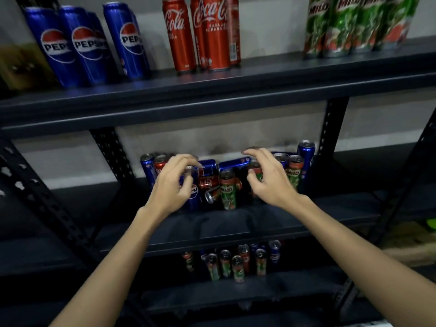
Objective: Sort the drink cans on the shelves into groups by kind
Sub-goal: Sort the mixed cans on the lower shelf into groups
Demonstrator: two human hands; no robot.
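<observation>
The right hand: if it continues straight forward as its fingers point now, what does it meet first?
Most likely the Milo can directly under the curled fingers of the right hand; it seems not yet held, though depth is unclear.

- Two bare forearms enter from the bottom edge of the view, one from each lower corner, and narrow toward the wrists.
- No sleeve shows on either arm; both are uncovered as far down as the frame reaches.
- The left hand (173, 185) wears no glove, ring, watch or band on its visible side.
- The right hand (267, 175) is likewise bare, its wrist plain.
- Fingers are slim, with short nails; the fingertips are slightly blurred.
</observation>
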